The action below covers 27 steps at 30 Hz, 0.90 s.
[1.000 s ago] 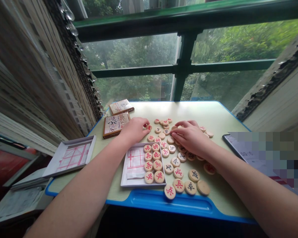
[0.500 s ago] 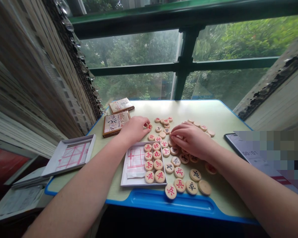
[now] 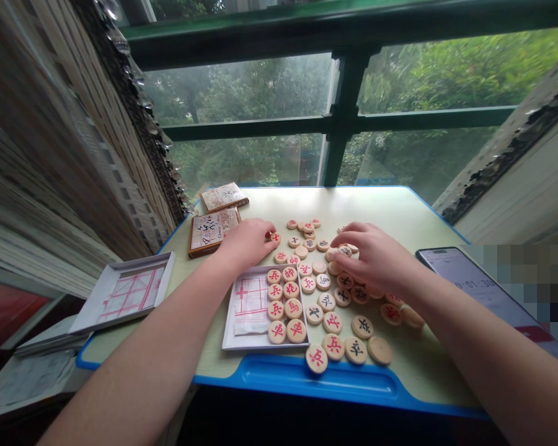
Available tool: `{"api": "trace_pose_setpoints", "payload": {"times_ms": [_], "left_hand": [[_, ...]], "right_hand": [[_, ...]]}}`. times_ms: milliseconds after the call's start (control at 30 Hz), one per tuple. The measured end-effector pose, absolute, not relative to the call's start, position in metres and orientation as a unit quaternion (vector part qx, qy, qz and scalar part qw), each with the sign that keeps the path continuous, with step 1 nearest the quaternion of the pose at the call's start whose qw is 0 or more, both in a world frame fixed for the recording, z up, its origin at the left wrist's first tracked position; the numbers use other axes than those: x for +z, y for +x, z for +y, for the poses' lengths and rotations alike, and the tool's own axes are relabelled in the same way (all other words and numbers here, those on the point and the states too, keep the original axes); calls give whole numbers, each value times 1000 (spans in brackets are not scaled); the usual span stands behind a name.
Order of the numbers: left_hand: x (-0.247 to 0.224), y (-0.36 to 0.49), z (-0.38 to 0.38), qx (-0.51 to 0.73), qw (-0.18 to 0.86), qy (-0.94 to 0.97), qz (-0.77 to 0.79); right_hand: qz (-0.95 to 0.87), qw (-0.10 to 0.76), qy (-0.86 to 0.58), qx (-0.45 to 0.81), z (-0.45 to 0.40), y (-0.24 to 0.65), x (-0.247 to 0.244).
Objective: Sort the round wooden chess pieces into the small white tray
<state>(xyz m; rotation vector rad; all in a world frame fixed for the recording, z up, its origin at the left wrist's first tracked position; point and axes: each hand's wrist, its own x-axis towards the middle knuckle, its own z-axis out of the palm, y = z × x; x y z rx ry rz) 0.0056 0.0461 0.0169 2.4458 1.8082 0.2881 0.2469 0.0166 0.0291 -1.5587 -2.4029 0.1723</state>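
My left hand [image 3: 251, 240], fingers closed, grips the edge of a round wooden Chinese chess piece [image 3: 275, 238] with a red character. Just below it on the table is an open white box [image 3: 232, 337], with two columns of red-lettered pieces along its right side and a folded paper board [image 3: 252, 303] on its left. Over the scattered pieces, my right hand [image 3: 367, 254] is open, its fingers apart and curved downward. A black-lettered piece [image 3: 345, 251] shows between its thumb and fingers. Other pieces lie partly hidden beneath that hand.
Two printed boxes [image 3: 214, 230] lie at the table's far left. A white box lid [image 3: 165, 288] rests at the left edge. On the right is a phone [image 3: 446, 263] showing a timer. A blue rim [image 3: 320, 378] edges the table by a window.
My right hand has shifted slightly right and its fingers have spread, uncovering pieces beneath. My left hand stays at the same red piece. The view has moved slightly.
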Motion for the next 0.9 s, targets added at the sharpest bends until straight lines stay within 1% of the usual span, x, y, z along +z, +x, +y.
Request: {"api": "trace_pose_setpoints", "payload": {"times_ms": [100, 167, 233, 300, 367, 433, 500, 533, 767, 900], "left_hand": [[15, 3, 48, 67, 74, 806, 584], [14, 3, 49, 60, 82, 805, 585], [15, 6, 45, 84, 72, 796, 595], [19, 14, 38, 135, 55, 791, 594], [25, 24, 29, 189, 39, 807, 558], [30, 35, 18, 207, 70, 827, 518], [32, 45, 10, 189, 100, 846, 488], [32, 49, 7, 168, 98, 856, 478], [29, 69, 5, 70, 36, 878, 471], [27, 79, 6, 70, 34, 888, 453]], "right_hand": [[-836, 66, -540, 68, 13, 249, 30], [-832, 38, -550, 57, 10, 248, 30], [-823, 36, -565, 36, 8, 244, 30], [-816, 37, -576, 24, 6, 240, 31], [-814, 33, -579, 14, 3, 237, 32], [-817, 25, -576, 1, 0, 235, 33], [-823, 18, -568, -4, -3, 235, 33], [-824, 16, -566, -4, -4, 236, 33], [-821, -15, -568, 43, 3, 252, 41], [-839, -9, -542, 44, 6, 256, 39]]}}
